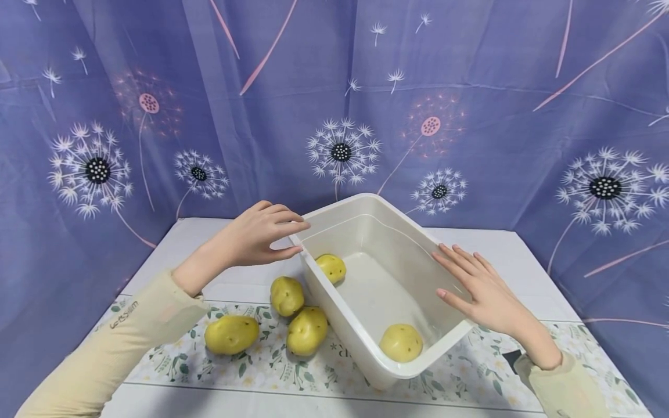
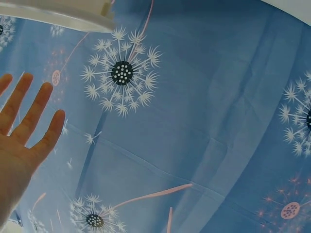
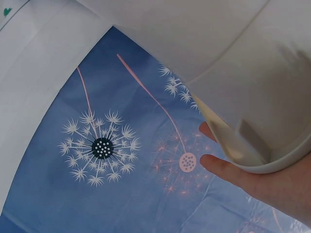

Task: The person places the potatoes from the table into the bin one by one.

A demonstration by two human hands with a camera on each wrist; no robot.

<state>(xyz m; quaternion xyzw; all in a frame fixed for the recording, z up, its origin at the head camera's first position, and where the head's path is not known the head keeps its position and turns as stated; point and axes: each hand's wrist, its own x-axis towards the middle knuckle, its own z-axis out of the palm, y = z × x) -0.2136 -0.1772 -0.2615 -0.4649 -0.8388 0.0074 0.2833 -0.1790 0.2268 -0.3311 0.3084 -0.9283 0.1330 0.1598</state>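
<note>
A white plastic tub (image 1: 360,319) stands at an angle on the table with two yellow potatoes inside, a far potato (image 1: 330,268) by the left wall and a near potato (image 1: 401,342) in the front corner. Outside, to its left, lie three more: an upper potato (image 1: 287,296), a lower potato (image 1: 307,331) and a left potato (image 1: 232,334). My left hand (image 1: 258,235) is at the tub's left rim, fingers extended; contact is unclear. Over the right rim lies my right hand (image 1: 478,290), its fingers straight. In the left wrist view, the left fingers (image 2: 31,109) are spread.
A floral runner (image 1: 177,360) crosses the white table (image 1: 209,235). Behind and at both sides hangs a blue curtain (image 1: 282,145) with dandelion prints, close to the tub's far corner. A small dark object (image 1: 512,361) lies beside the right sleeve.
</note>
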